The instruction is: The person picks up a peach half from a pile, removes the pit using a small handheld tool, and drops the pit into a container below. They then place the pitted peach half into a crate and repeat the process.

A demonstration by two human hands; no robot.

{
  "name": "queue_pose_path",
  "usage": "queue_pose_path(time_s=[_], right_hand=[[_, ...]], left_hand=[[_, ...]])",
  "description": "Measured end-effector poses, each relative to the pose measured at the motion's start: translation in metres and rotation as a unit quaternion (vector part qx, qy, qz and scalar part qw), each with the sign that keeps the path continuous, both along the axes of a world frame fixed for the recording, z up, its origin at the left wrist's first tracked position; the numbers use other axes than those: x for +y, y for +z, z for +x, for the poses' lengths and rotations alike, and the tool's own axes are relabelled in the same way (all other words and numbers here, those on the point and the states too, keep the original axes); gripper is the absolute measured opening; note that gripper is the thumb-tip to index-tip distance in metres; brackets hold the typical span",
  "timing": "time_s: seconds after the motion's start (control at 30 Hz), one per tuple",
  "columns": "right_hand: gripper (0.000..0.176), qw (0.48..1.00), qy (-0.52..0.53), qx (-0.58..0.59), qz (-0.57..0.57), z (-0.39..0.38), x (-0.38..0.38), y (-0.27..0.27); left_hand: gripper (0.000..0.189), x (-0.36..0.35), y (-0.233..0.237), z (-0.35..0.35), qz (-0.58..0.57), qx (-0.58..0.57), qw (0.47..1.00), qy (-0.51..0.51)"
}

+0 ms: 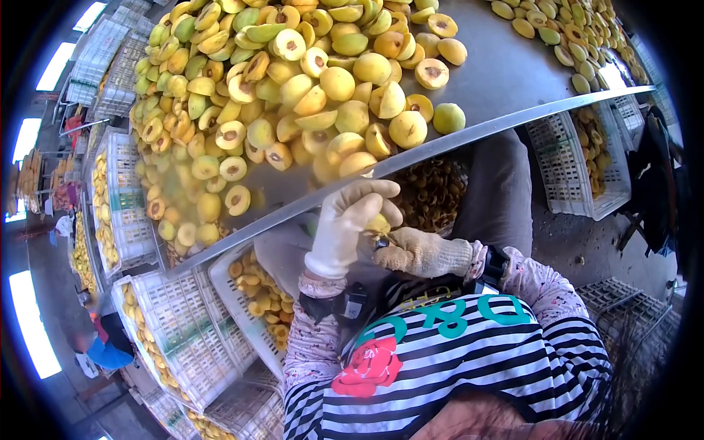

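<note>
the room stretches off beyond the left fingers, with stacked crates and a person in blue (110,354). just ahead of the fingers is the wide grey metal surface (506,59), its raised edge running slantwise. it carries a big heap of yellow-green fruit (338,83), and a second heap (523,28) lies farther off to the right. many pieces are already halved, some with brown centres showing, while others look whole; judging by that, plenty is left. to the left and nearer the body, a white slatted plastic crate (183,308) holds yellow pieces; another white plastic crate (561,165) with fruit stands to the right. just beyond the right fingers, below the edge, is a brown pile of small pieces (429,194). the left hand (341,227), in a smooth cream glove, has its fingers curled around a small yellow piece of fruit (379,224). the right hand (425,253), in a tan knit glove, bends its fingers close against it; i can't tell what they grip.
</note>
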State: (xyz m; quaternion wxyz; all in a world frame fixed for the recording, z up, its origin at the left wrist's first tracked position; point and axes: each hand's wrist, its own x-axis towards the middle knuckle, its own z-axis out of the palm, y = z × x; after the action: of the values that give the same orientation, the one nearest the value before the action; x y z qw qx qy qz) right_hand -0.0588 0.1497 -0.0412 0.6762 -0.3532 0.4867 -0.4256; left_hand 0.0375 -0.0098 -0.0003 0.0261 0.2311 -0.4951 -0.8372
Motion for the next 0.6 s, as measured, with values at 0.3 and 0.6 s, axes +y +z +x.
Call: queue_pose_path(time_s=[0.3, 0.6], right_hand=[[0.049, 0.911, 0.051, -0.396, 0.103, -0.002, 0.01, 0.007], [0.047, 0.901, 0.012, -0.433, 0.016, -0.015, 0.021, -0.001]], left_hand=[[0.029, 0.005, -0.01, -0.002, 0.113, 0.069, 0.991, -0.007], [0.028, 0.038, -0.011, -0.006, 0.289, 0.058, 0.899, 0.325]])
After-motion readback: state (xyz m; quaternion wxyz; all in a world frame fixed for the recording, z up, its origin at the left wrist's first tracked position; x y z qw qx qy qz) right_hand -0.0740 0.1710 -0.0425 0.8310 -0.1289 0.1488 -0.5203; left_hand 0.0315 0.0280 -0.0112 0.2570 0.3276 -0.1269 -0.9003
